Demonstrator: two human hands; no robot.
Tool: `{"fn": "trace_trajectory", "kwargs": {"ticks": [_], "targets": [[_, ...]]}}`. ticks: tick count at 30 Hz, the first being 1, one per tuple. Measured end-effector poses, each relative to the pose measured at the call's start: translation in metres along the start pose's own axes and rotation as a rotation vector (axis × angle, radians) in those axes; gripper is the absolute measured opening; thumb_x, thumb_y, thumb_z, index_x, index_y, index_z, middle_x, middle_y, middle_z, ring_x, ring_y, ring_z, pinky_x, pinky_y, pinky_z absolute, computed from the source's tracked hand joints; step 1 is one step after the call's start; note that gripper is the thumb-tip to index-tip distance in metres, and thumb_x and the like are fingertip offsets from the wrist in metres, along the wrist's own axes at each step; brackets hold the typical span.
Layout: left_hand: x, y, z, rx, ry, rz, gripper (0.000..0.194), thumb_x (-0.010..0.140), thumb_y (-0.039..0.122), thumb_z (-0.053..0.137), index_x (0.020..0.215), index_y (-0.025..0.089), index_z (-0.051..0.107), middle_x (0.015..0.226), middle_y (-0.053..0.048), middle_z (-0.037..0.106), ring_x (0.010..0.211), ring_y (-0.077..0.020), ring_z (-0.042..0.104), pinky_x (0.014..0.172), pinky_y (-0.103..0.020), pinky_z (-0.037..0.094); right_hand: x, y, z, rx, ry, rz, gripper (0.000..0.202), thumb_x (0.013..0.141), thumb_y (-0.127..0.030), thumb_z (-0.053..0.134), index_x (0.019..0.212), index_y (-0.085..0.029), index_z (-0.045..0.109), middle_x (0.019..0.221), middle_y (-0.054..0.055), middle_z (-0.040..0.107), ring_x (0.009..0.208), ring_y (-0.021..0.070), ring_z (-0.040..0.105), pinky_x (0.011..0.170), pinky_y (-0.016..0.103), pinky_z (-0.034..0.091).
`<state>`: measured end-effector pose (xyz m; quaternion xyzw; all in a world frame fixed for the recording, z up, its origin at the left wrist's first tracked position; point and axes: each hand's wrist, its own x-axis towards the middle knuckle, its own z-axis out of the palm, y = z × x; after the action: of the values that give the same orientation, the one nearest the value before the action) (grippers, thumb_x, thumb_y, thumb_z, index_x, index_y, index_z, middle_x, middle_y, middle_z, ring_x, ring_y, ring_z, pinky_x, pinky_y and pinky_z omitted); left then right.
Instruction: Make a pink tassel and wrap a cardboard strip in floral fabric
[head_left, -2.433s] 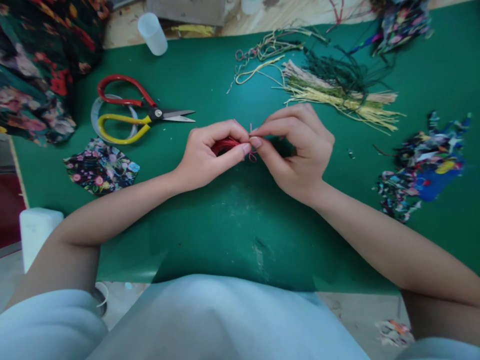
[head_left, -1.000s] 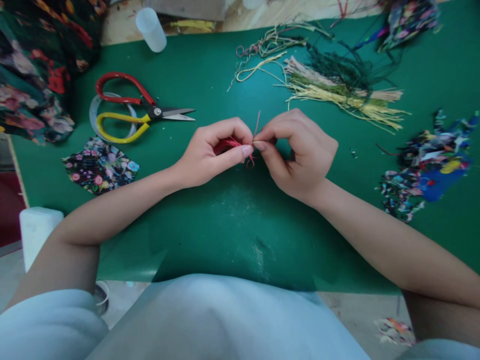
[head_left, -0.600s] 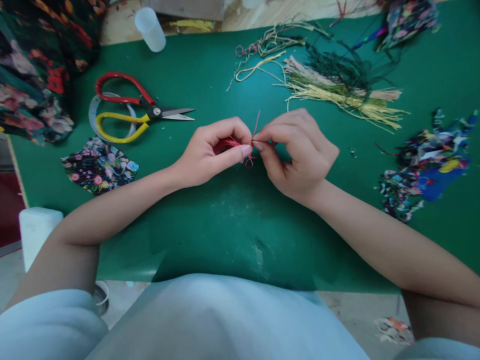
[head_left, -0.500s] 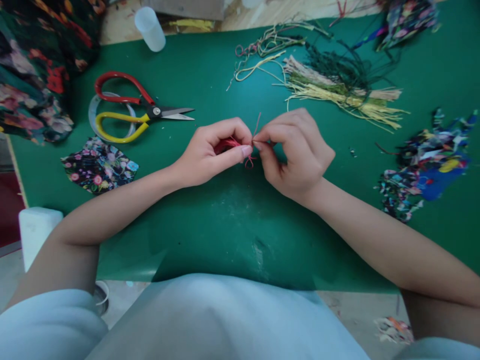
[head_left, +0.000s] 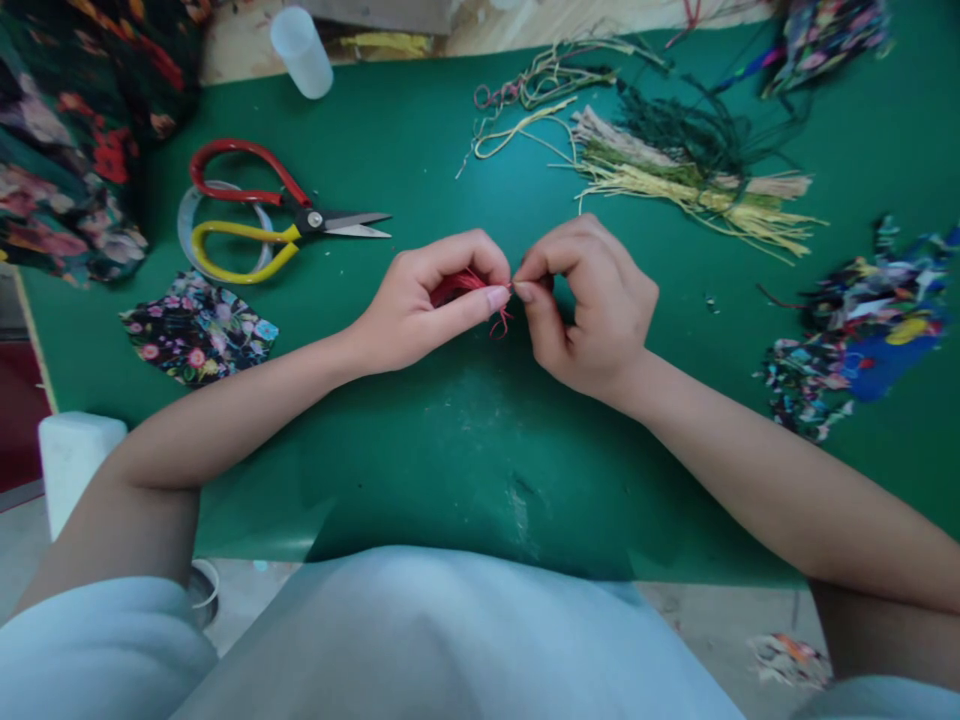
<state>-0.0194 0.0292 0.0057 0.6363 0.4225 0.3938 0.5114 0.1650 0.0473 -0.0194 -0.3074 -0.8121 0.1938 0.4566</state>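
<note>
Red cord point(head_left: 454, 288) lies bunched inside my left hand point(head_left: 431, 300), which is closed with thumb and forefinger pinched at its end. A few thin red strands and a small loop hang below the fingertips. My right hand point(head_left: 589, 305) is closed in a pinch right beside the left fingertips, at the end of the same cord. How much cord sits between the right fingertips is too small to make out clearly. Left of my hands lie scissors point(head_left: 315, 221) with one red and one yellow handle, their blades slightly apart and pointing right.
A tape roll point(head_left: 268, 225) rests under the scissor handles, above a floral fabric piece point(head_left: 202, 330). A white cup point(head_left: 302, 52) stands at the back. Bundles of yellow and green cord point(head_left: 690, 190) lie back right, fabric scraps point(head_left: 814, 375) at right. Green mat point(head_left: 450, 470) covers the table.
The red strand end that stuck up between my fingertips no longer shows. My right hand has shifted slightly, and its fingertips are a little farther right.
</note>
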Motion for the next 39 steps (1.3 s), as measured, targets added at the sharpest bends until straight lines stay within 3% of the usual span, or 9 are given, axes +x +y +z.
{"fn": "trace_trajectory", "kwargs": {"ticks": [8, 15, 22, 27, 35, 39], "targets": [[0.0, 0.0, 0.0, 0.002, 0.0, -0.01, 0.036, 0.085, 0.056, 0.068, 0.078, 0.021, 0.062, 0.072, 0.001, 0.063, 0.066, -0.0102, 0.061, 0.059, -0.026, 0.048, -0.001, -0.001, -0.003, 0.052, -0.027, -0.002, 0.013, 0.1, -0.031, 0.048, 0.09, -0.024, 0.052, 0.077, 0.001, 0.062, 0.071, 0.0145, 0.06, 0.064, 0.032, 0.052], [-0.001, -0.003, 0.0, 0.038, 0.002, 0.016, 0.033, 0.086, 0.055, 0.067, 0.081, 0.022, 0.063, 0.075, 0.001, 0.066, 0.066, -0.01, 0.062, 0.057, -0.025, 0.048, -0.003, -0.002, -0.003, 0.055, -0.121, 0.198, 0.029, 0.101, -0.048, 0.044, 0.089, -0.025, 0.058, 0.075, 0.001, 0.062, 0.066, 0.0154, 0.06, 0.062, 0.034, 0.054], [-0.001, -0.003, 0.0, 0.082, 0.044, 0.04, 0.032, 0.09, 0.053, 0.064, 0.083, 0.022, 0.062, 0.072, 0.002, 0.064, 0.061, -0.0086, 0.062, 0.055, -0.023, 0.051, 0.0, -0.004, -0.005, 0.176, 0.031, 0.218, 0.021, 0.098, -0.042, 0.052, 0.09, -0.025, 0.06, 0.08, 0.002, 0.063, 0.069, 0.0149, 0.058, 0.061, 0.032, 0.051], [-0.002, -0.003, 0.0, 0.12, 0.056, 0.02, 0.033, 0.091, 0.054, 0.061, 0.084, 0.022, 0.061, 0.075, 0.002, 0.064, 0.057, -0.0064, 0.06, 0.051, -0.02, 0.05, -0.002, -0.006, -0.008, 0.223, -0.009, 0.347, 0.026, 0.093, -0.053, 0.058, 0.094, -0.027, 0.061, 0.088, 0.003, 0.064, 0.075, 0.0173, 0.061, 0.063, 0.034, 0.054], [-0.002, -0.01, -0.001, 0.096, 0.089, 0.055, 0.028, 0.094, 0.048, 0.06, 0.084, 0.022, 0.061, 0.073, 0.003, 0.063, 0.055, -0.0054, 0.058, 0.049, -0.02, 0.047, -0.001, -0.008, -0.007, 0.167, 0.012, 0.364, 0.027, 0.095, -0.053, 0.055, 0.096, -0.027, 0.062, 0.083, 0.003, 0.062, 0.072, 0.0173, 0.06, 0.067, 0.035, 0.055], [-0.002, -0.011, 0.0, 0.088, 0.102, 0.051, 0.028, 0.094, 0.048, 0.06, 0.084, 0.022, 0.061, 0.072, 0.003, 0.063, 0.053, -0.0052, 0.057, 0.048, -0.02, 0.047, 0.002, -0.007, -0.009, 0.118, -0.032, 0.306, 0.031, 0.097, -0.051, 0.052, 0.082, -0.025, 0.061, 0.084, 0.004, 0.063, 0.076, 0.017, 0.061, 0.069, 0.034, 0.055]]}}
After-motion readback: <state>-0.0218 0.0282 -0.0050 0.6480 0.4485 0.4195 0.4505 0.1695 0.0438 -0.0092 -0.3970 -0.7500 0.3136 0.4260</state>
